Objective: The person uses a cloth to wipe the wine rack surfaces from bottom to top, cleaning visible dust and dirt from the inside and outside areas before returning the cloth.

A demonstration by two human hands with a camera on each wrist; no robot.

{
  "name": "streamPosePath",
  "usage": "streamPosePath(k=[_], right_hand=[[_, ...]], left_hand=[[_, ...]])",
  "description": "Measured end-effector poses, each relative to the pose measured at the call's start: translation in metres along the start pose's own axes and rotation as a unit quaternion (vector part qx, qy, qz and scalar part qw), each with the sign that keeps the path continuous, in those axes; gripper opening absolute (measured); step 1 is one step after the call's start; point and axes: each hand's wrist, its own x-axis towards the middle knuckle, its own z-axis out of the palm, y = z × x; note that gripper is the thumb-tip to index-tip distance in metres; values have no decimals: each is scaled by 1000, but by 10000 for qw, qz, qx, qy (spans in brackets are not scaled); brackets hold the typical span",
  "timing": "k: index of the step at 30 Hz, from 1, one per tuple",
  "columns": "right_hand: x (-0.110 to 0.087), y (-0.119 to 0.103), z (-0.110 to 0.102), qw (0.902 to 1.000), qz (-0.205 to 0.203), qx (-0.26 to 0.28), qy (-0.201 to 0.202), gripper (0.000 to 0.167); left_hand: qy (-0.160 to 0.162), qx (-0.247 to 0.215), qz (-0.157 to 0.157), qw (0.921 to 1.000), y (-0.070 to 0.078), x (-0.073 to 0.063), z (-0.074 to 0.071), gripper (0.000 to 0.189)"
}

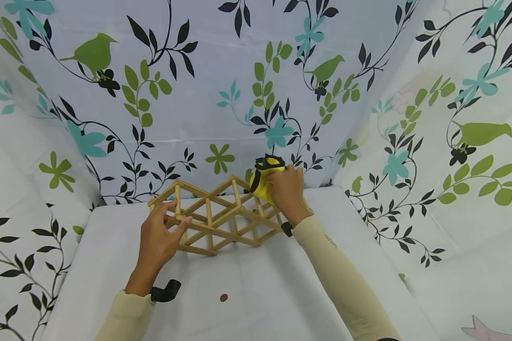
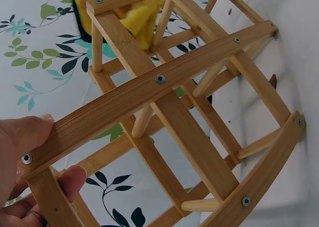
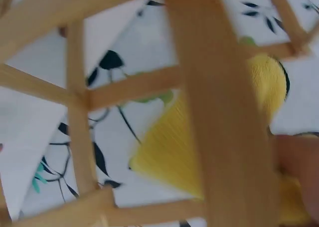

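A light wooden lattice rack [image 1: 226, 232] of crossed slats and round dowels, joined by small metal screws, stands on the white surface. My left hand [image 1: 160, 239] grips its left end; in the left wrist view the thumb of that hand [image 2: 25, 137] lies on the end of one slat [image 2: 119, 100]. At the rack's far right side, my right hand [image 1: 288, 192] holds a yellow cloth [image 1: 260, 184] with black edging. Through the frame, the right wrist view shows the yellow cloth [image 3: 167, 147] blurred behind a wide slat [image 3: 224, 112], with part of the right hand [image 3: 294, 162] at the edge.
The white tabletop [image 1: 256, 293] carries a small brown oval spot [image 1: 224, 297] in front of the rack. Patterned sheets [image 1: 222, 104] with leaves, birds and flowers rise behind and at both sides. A black strap [image 1: 165, 291] sits at the left wrist.
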Motion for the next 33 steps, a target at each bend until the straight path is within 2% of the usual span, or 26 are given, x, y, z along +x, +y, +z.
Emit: streamPosePath(k=[2, 4, 6, 9, 11, 13, 15, 17, 19, 21, 23, 24, 26, 27, 29, 31, 33], right_hand=[[1, -3, 1, 9983, -179, 362, -432, 15], [2, -9, -1, 9891, -127, 1120, -946, 15], [4, -17, -2, 9709, 178, 2043, -1239, 20], [8, -30, 5, 9492, 354, 2793, -1406, 22], [8, -37, 14, 9466, 196, 2727, -1711, 20], [6, -41, 20, 9494, -32, 2399, -2025, 19], [4, -41, 18, 9480, -57, 2371, -2123, 19], [2, -39, 6, 9483, 93, 2598, -1821, 20], [2, -38, -12, 9439, 183, 3099, -1125, 23], [2, -41, -31, 9300, 112, 3667, -241, 25], [3, -50, -47, 9073, -117, 4176, 476, 26], [3, -57, -53, 8971, -275, 4348, 733, 26], [4, -73, -60, 8844, -589, 4522, 995, 27], [5, -82, -60, 8850, -742, 4481, 1022, 27], [6, -101, -53, 8992, -1002, 4149, 963, 27], [6, -119, -39, 9216, -1098, 3660, 681, 28], [5, -134, -20, 9420, -992, 3199, 198, 29]], left_hand=[[-10, 27, -46, 10000, 0, 1, -1, 63], [-60, 36, -79, 9999, 1, 0, -2, 63], [-84, 27, -109, 9999, 0, 0, -4, 64], [-9, 36, -120, 9999, -2, -1, -7, 63], [35, 34, -159, 9999, -4, -1, -8, 63], [5, 14, -196, 9998, -4, -1, -7, 63], [-59, -29, -200, 9998, -4, -1, -6, 63], [-115, -43, -186, 9998, -2, 0, -5, 64], [-113, -30, -173, 9998, -1, 0, -4, 64], [-49, -11, -177, 9998, 2, 0, -5, 64], [5, -4, -206, 9998, 3, -2, -5, 64], [32, -4, -210, 9998, 3, -3, -5, 64], [82, -29, -200, 9998, 4, -5, -4, 64], [114, -38, -194, 9997, 4, -5, -3, 64], [186, -88, -156, 9997, 5, -7, 0, 64], [257, -133, -155, 9995, 6, -9, 4, 64], [297, -170, -162, 9993, 7, -10, 9, 64]])
